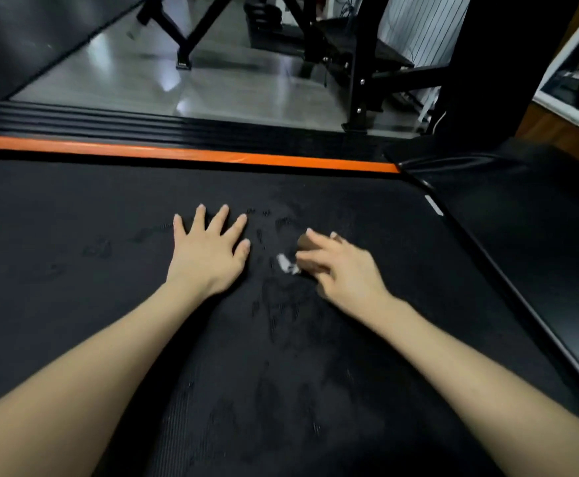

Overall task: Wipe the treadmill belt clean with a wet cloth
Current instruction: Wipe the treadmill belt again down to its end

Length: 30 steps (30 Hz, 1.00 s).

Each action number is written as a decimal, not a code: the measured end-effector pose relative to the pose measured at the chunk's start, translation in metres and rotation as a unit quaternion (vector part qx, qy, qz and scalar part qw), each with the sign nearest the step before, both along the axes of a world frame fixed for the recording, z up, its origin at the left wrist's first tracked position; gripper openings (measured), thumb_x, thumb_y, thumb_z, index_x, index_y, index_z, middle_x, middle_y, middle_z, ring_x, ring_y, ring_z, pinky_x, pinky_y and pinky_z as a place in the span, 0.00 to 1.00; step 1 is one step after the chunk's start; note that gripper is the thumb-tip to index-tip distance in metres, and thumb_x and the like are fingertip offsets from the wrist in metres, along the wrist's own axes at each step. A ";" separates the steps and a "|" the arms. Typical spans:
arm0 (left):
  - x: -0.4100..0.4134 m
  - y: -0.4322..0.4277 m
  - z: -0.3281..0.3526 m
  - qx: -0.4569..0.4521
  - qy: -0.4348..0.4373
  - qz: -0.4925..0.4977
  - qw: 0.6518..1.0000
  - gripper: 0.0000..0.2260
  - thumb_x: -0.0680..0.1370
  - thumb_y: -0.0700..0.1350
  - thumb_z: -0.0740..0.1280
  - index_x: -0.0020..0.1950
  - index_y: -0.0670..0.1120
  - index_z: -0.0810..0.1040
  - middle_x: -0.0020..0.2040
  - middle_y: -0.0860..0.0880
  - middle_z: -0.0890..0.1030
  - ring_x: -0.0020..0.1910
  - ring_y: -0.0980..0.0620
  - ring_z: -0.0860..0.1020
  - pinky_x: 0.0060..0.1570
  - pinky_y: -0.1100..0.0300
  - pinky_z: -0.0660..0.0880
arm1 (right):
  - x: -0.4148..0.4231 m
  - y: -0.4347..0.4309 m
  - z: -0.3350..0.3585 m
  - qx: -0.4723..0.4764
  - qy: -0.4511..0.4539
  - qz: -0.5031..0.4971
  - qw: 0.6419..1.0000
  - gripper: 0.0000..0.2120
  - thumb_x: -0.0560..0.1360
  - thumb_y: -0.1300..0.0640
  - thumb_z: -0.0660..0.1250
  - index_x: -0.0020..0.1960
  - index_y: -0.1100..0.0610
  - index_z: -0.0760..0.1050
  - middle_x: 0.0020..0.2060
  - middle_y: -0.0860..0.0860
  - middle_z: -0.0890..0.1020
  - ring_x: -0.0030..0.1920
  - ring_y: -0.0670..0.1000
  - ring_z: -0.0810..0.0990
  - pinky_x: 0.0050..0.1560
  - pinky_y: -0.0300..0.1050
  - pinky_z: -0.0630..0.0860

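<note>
2 hands on the treadmill belt point(74, 208), small pale cloth point(288, 265) beside the right hand point(343, 266)
The left hand point(209, 249) lies flat, fingers spread, holding nothing; the right hand is blurred, so I cannot tell if it grips the cloth. The cloth may slip free, and the leaning left palm may mark the damp belt.

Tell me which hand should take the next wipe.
Right, probably: the right hand is at the small whitish wad on the treadmill belt, amid the marks; the left hand lies flat, fingers spread, holding nothing.
</note>
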<state>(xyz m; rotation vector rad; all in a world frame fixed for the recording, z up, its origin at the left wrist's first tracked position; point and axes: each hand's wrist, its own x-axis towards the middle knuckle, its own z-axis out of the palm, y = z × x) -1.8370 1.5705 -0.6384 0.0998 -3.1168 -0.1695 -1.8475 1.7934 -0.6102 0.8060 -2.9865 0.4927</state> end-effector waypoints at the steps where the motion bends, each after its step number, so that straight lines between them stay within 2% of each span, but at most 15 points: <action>1: 0.002 -0.001 0.001 0.007 0.002 -0.001 1.000 0.24 0.81 0.59 0.45 0.77 0.57 0.51 0.79 0.50 0.50 0.77 0.43 0.45 0.72 0.39 0.42 | 0.027 0.004 -0.001 -0.011 -0.002 0.019 1.000 0.19 0.73 0.61 0.65 0.61 0.46 0.78 0.70 0.45 0.68 0.71 0.59 0.65 0.69 0.57 0.66; 4: 0.013 0.000 0.009 0.026 0.015 -0.006 1.000 0.24 0.81 0.58 0.47 0.77 0.56 0.55 0.78 0.48 0.54 0.77 0.43 0.48 0.73 0.41 0.43 | 0.085 0.020 -0.005 -0.019 0.032 0.043 0.998 0.17 0.73 0.45 0.62 0.60 0.44 0.77 0.70 0.45 0.69 0.70 0.59 0.67 0.63 0.58 0.67; 7: 0.050 0.006 0.016 0.031 0.019 -0.009 0.999 0.24 0.81 0.59 0.45 0.76 0.57 0.56 0.78 0.47 0.55 0.77 0.42 0.49 0.72 0.40 0.42 | 0.095 0.023 -0.006 -0.004 0.025 0.038 0.999 0.24 0.72 0.35 0.58 0.63 0.44 0.75 0.72 0.48 0.65 0.72 0.60 0.61 0.68 0.56 0.57; 9: 0.085 0.008 0.016 0.029 0.022 -0.020 0.999 0.25 0.80 0.60 0.43 0.76 0.57 0.59 0.77 0.47 0.56 0.76 0.40 0.51 0.71 0.38 0.42 | 0.087 0.022 -0.008 -0.011 0.030 0.045 0.998 0.21 0.72 0.39 0.61 0.61 0.44 0.77 0.71 0.50 0.68 0.71 0.61 0.65 0.68 0.60 0.59; 11: 0.121 0.003 0.016 0.021 0.021 -0.033 0.999 0.29 0.77 0.61 0.40 0.74 0.57 0.64 0.76 0.45 0.61 0.75 0.37 0.56 0.70 0.35 0.44 | 0.072 0.028 -0.013 -0.001 0.055 0.045 0.997 0.18 0.69 0.51 0.64 0.58 0.47 0.79 0.68 0.53 0.72 0.67 0.62 0.70 0.66 0.64 0.66; 13: 0.153 -0.008 0.015 0.002 0.012 -0.032 0.999 0.28 0.77 0.60 0.41 0.73 0.56 0.66 0.74 0.45 0.64 0.73 0.35 0.59 0.68 0.32 0.46 | 0.055 0.036 -0.012 -0.012 0.056 -0.025 0.998 0.19 0.68 0.58 0.66 0.58 0.49 0.80 0.68 0.53 0.72 0.68 0.63 0.69 0.65 0.61 0.68; 15: 0.180 -0.021 0.013 -0.018 -0.002 -0.027 0.999 0.27 0.78 0.60 0.42 0.73 0.56 0.65 0.74 0.45 0.65 0.73 0.34 0.59 0.68 0.32 0.45 | 0.049 0.034 -0.011 -0.026 0.046 -0.136 0.989 0.16 0.72 0.60 0.68 0.59 0.49 0.79 0.70 0.52 0.70 0.70 0.62 0.66 0.69 0.56 0.64; 17: 0.199 -0.027 0.008 -0.025 -0.015 -0.026 0.999 0.27 0.79 0.60 0.41 0.74 0.57 0.62 0.75 0.45 0.63 0.74 0.35 0.57 0.67 0.32 0.44 | 0.067 0.017 -0.012 -0.051 0.046 -0.183 0.981 0.14 0.73 0.60 0.68 0.57 0.50 0.81 0.68 0.52 0.72 0.68 0.63 0.68 0.69 0.52 0.65; 20: 0.207 -0.027 0.001 -0.010 -0.019 -0.014 1.000 0.28 0.77 0.61 0.38 0.76 0.59 0.55 0.77 0.48 0.56 0.76 0.38 0.50 0.69 0.34 0.42 | 0.142 -0.020 -0.015 -0.059 0.063 -0.082 0.993 0.16 0.68 0.62 0.67 0.53 0.49 0.82 0.65 0.53 0.76 0.62 0.66 0.73 0.63 0.55 0.70; 22: 0.206 -0.026 -0.001 -0.004 -0.005 -0.010 1.000 0.28 0.77 0.61 0.37 0.76 0.59 0.54 0.78 0.49 0.54 0.76 0.38 0.48 0.69 0.35 0.41 | 0.191 -0.029 -0.011 -0.060 0.038 0.020 0.997 0.20 0.66 0.64 0.70 0.55 0.49 0.81 0.67 0.52 0.74 0.65 0.66 0.70 0.63 0.60 0.68; 24: 0.208 -0.027 -0.003 0.001 0.006 -0.014 1.000 0.28 0.77 0.61 0.37 0.76 0.59 0.53 0.78 0.49 0.54 0.76 0.39 0.47 0.69 0.35 0.41 | 0.200 -0.012 -0.007 -0.018 0.025 0.060 0.998 0.24 0.64 0.65 0.72 0.58 0.49 0.80 0.69 0.51 0.71 0.68 0.64 0.67 0.64 0.60 0.67; 25: 0.208 -0.028 -0.003 0.005 0.010 -0.016 1.000 0.28 0.77 0.61 0.37 0.76 0.59 0.53 0.78 0.49 0.53 0.76 0.40 0.47 0.69 0.35 0.40 | 0.194 0.004 -0.009 0.000 0.034 0.028 0.999 0.25 0.63 0.65 0.73 0.58 0.49 0.80 0.69 0.51 0.71 0.69 0.63 0.67 0.64 0.61 0.68; 27: 0.209 -0.028 -0.004 0.007 0.008 -0.015 1.000 0.28 0.77 0.61 0.37 0.77 0.59 0.52 0.78 0.49 0.52 0.77 0.40 0.46 0.69 0.35 0.39 | 0.178 0.041 -0.012 -0.019 0.046 -0.121 0.991 0.25 0.63 0.66 0.73 0.57 0.49 0.80 0.68 0.52 0.72 0.68 0.64 0.68 0.64 0.62 0.69; 29: 0.208 -0.025 -0.003 0.010 0.005 -0.011 1.000 0.25 0.80 0.60 0.39 0.77 0.59 0.51 0.78 0.50 0.51 0.76 0.40 0.44 0.69 0.36 0.38 | 0.173 0.056 -0.011 -0.064 0.042 -0.268 0.960 0.20 0.65 0.66 0.72 0.56 0.52 0.81 0.67 0.53 0.73 0.67 0.66 0.68 0.67 0.61 0.66; 30: 0.209 -0.024 -0.002 0.015 0.003 -0.009 1.000 0.23 0.81 0.59 0.41 0.77 0.59 0.51 0.79 0.50 0.50 0.76 0.40 0.43 0.70 0.36 0.37 | 0.177 0.047 -0.012 -0.077 0.037 -0.291 0.953 0.18 0.66 0.66 0.71 0.54 0.53 0.82 0.66 0.54 0.74 0.66 0.67 0.69 0.67 0.61 0.65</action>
